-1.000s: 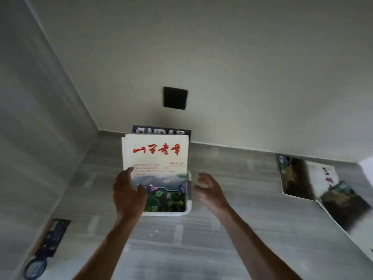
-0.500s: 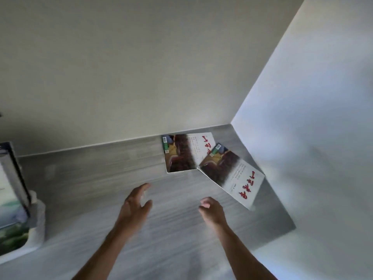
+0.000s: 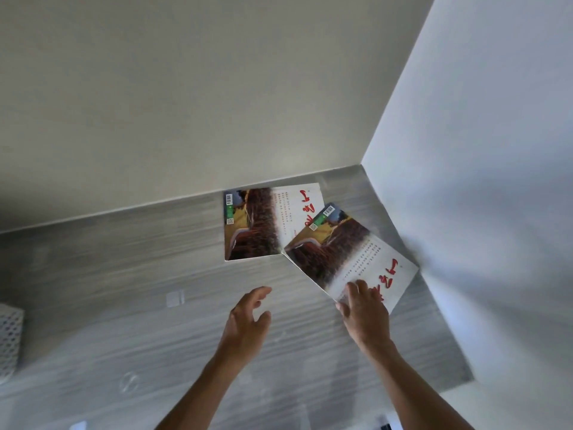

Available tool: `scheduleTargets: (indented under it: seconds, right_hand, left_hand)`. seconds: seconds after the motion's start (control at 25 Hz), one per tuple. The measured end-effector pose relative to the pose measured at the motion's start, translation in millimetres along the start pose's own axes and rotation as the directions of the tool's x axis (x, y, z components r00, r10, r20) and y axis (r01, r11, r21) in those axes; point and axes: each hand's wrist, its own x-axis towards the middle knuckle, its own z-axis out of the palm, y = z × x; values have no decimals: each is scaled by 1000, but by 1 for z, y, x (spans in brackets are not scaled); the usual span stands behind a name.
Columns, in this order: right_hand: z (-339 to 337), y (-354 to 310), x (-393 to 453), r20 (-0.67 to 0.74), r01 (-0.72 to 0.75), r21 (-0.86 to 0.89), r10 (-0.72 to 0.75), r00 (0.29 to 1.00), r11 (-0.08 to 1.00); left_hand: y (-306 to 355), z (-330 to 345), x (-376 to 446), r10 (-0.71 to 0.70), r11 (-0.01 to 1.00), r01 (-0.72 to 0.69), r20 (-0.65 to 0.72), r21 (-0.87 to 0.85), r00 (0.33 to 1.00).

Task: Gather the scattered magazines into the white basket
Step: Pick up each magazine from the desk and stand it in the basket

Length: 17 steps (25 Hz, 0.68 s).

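Two bare hands reach out ahead of you over the grey wood-grain floor. Your left hand hovers with fingers spread and loosely curled, grasping nothing, nothing under them but floor. Your right hand is palm down, its fingers laid on the near corner of the nearer magazine; whether they pinch the edge or only press on it you cannot tell. That magazine lies flat and turned at an angle, red lettering on white just beyond your right fingertips, a dark brown picture farther on. Its far corner overlaps the second magazine, same cover, which lies beyond your left fingertips and up against the foot of the beige wall. To the right of your right fingers rises a white wall, the two meeting in a corner past both magazines. Well off to the left of your left fingers, at the frame edge, shows a bit of the white basket with its perforated side.
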Motion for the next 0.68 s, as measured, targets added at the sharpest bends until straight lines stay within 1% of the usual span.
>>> scheduleTargets:
  seconds: [0.04, 0.12, 0.16, 0.24, 0.28, 0.32, 0.36, 0.44, 0.48, 0.52, 0.56, 0.6, 0.64, 0.68]
  right_hand:
    - [0, 0, 0, 0, 47, -59, -47, 999, 997]
    - [-5, 1, -2, 35, 96, -146, -91, 995, 985]
    - [-10, 1, -1, 40, 97, -134, -93, 995, 986]
    - [-14, -10, -2, -24, 120, -28, -120, 992, 992]
    - [-11, -23, -7, -59, 179, 30, -177, 982, 983]
    - [-6, -41, -17, -75, 272, 76, -266, 961, 959]
    - [3, -66, -32, -80, 377, 118, -370, 926, 918]
    - [24, -122, -74, -57, 557, 196, -558, 828, 807]
    - [33, -146, -96, -31, 634, 213, -643, 765, 744]
    - [39, -165, -116, 4, 700, 212, -717, 697, 682]
    - [45, -178, -133, 43, 747, 191, -766, 642, 637]
    - [50, -186, -144, 75, 769, 163, -785, 615, 618]
    - [52, -187, -152, 89, 774, 137, -786, 611, 618]
    - [52, -184, -157, 72, 764, 119, -773, 631, 634]
  left_hand:
    - [-2, -1, 0, -14, 1000, 14, -23, 0, 1000]
    - [-6, -4, -2, -38, 999, 37, -49, -12, 998]
    - [-8, -7, -3, -39, 999, 38, -59, -19, 998]
    - [-12, -19, -7, -38, 999, 35, -85, -29, 996]
    - [-14, -26, -7, -38, 999, 35, -106, -30, 994]
    - [-15, -32, -9, -32, 999, 29, -132, -23, 991]
    - [-17, -42, -12, -16, 1000, 17, -167, 3, 986]
    - [-25, -70, -24, 61, 993, -34, -250, 110, 966]
    - [-32, -86, -30, 105, 985, -60, -281, 164, 954]
    - [-43, -102, -38, 121, 977, -58, -304, 205, 945]
    - [-57, -117, -46, 105, 971, -27, -320, 239, 942]
    - [-71, -129, -53, 79, 960, 18, -330, 281, 941]
    - [-83, -136, -59, 71, 942, 45, -330, 332, 941]
    - [-93, -139, -63, 65, 925, 59, -309, 376, 949]
